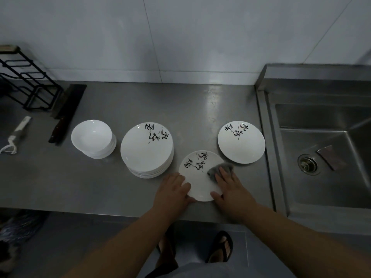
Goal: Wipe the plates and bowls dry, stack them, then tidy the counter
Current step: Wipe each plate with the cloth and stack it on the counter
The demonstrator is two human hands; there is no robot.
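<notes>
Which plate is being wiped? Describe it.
From the stainless steel sink, go left along the front of the grey steel counter. The round white plate with black brush lettering there, unlike the lone matching plate and the plate stack behind, has a grey cloth, left hand and right hand on it.

Both forearms bare, reaching forward from the bottom of the view and converging over the near edge of the worktop (100,187). Left grip (174,189) is palm down, fingers curled onto the left rim of the plate (197,183), thumb at its near edge, pinching it. Right grip (233,190) is palm down, fingers straight and together, pressing flat on the grey cloth (212,170) on the plate's right side, thumb splayed left along the near rim.
</notes>
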